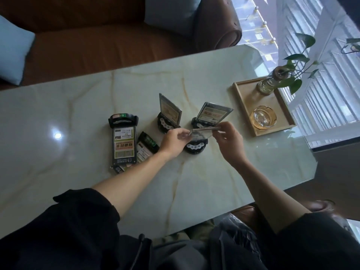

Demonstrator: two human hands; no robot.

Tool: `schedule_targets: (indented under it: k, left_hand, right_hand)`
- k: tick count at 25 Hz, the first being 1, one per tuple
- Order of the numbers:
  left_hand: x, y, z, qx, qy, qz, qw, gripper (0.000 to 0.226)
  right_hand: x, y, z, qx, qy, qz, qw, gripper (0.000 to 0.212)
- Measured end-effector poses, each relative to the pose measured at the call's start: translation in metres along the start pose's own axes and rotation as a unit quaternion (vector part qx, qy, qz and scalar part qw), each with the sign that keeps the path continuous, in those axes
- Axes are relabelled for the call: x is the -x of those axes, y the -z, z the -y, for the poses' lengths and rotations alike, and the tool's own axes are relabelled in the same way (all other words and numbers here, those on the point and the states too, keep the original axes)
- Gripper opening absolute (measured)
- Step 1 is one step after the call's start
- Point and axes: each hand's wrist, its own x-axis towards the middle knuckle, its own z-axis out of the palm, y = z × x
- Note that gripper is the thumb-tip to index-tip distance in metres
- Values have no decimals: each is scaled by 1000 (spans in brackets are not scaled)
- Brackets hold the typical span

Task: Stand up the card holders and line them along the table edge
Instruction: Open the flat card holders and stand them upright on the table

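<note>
Five card holders show from the head camera, all on the marble surface [81, 106]. Two stand upright, one at centre [169, 114] and one to its right [211, 115]. Two lie flat at the left, a long one [123, 141] and a smaller one [145, 148] just beside it. The fifth [195, 142] is between my hands: my left hand [174, 141] pinches the left edge of its clear panel and my right hand [228, 138] pinches the right edge, with its round black base resting on the surface. I judge these light but bottom-heavy, the panel stiff, slick and easy to smudge or crack. Holding the panel edges guides the tilt; the base looks the safer place to grip for carrying.
</note>
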Motion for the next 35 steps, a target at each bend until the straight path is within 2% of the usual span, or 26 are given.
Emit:
schedule_targets:
  k: [3, 5, 7, 12, 15, 18, 20, 24, 27, 30, 32, 35]
  left_hand:
    - [6, 12, 7, -7, 14, -19, 1000, 31]
    - [13, 25, 19, -12, 27, -52, 998, 26]
    - [23, 41, 33, -1, 44, -92, 995, 18]
    - [48, 92, 65, 33, 78, -186, 979, 17]
    - [58, 124, 80, 37, 130, -206, 969, 25]
    - [62, 144, 93, 48, 180, -207, 960, 37]
    - [62, 155, 106, 75, 211, -199, 954, 42]
    - [60, 168, 128, 101, 249, -161, 950, 50]
    - [57, 172, 141, 112, 263, -121, 951, 31]
    - [54, 177, 145, 103, 280, -121, 947, 22]
    - [51, 185, 142, 103, 287, -153, 940, 24]
    - [41, 205, 134, 133, 260, -195, 936, 26]
  right_hand:
    - [3, -7, -6, -5, -62, 27, 998, 19]
    - [13, -17, -15, 12, -135, 43, 990, 29]
    - [30, -35, -22, 55, -170, 82, 980, 24]
    - [61, -97, 5, 95, -92, 251, 959, 20]
    - [62, -138, 42, 92, -55, 307, 945, 11]
    - [58, -175, 75, 70, -62, 338, 937, 11]
    - [57, -197, 92, 37, -95, 349, 932, 3]
    - [55, -229, 99, -17, -195, 332, 923, 13]
    - [51, -245, 97, -47, -293, 283, 912, 20]
    - [47, -250, 100, -83, -343, 280, 893, 10]
    - [44, -254, 102, -74, -341, 271, 897, 6]
    - [36, -257, 111, 14, -249, 259, 933, 9]
